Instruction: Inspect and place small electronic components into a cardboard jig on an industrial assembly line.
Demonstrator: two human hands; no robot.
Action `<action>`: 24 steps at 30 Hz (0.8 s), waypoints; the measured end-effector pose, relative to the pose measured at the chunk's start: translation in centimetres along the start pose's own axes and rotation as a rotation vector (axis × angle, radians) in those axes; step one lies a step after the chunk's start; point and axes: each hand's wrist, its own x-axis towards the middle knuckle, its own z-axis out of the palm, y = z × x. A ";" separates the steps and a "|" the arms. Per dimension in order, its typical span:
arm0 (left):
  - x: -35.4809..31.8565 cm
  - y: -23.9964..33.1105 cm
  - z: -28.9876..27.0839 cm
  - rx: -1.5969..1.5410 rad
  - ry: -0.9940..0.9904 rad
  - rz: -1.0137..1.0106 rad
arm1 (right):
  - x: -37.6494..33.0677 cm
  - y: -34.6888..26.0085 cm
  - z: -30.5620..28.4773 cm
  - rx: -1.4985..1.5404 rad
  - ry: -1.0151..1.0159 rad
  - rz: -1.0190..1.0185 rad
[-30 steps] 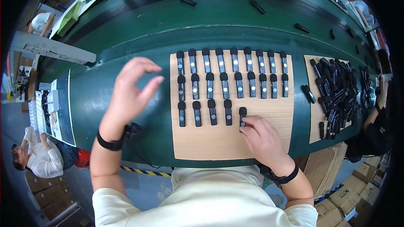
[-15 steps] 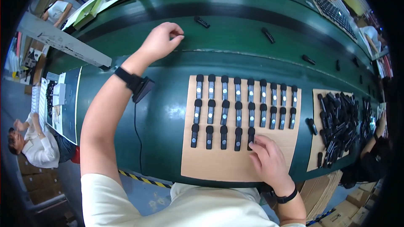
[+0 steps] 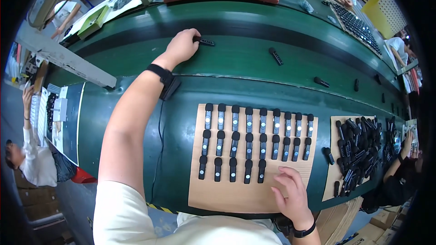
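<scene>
On the green belt, my left hand (image 3: pixel 183 45) has its fingers closed on the foam-tipped end of a small black microphone (image 3: pixel 207 42); the grip itself is partly hidden. My right hand (image 3: pixel 293 196) hovers over the right part of a cardboard sheet (image 3: pixel 236 198), its fingers apart and holding nothing. Three rows of the same black microphones lie on that sheet, foam tips pointing away from me. The nearest row is shorter and ends with a microphone (image 3: pixel 261 171) just left of my right hand. A dark device is strapped to my left wrist, with a cable trailing from it.
Several more microphones, including one nearby (image 3: pixel 275 56), lie along the belt. To the right, a second cardboard sheet (image 3: pixel 329 186) bears a heap of microphones, with a single microphone (image 3: pixel 328 155) beside it. A metal post (image 3: pixel 68 61) stands at left. Other people work around the table.
My left hand has reached a microphone on the belt and closed on it. My right hand has come off the last microphone in the nearest row. The view has shifted.
</scene>
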 end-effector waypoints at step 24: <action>-22.6 24.0 -10.4 -1.142 -0.239 0.128 | 3.5 -4.0 1.2 0.426 0.269 -0.265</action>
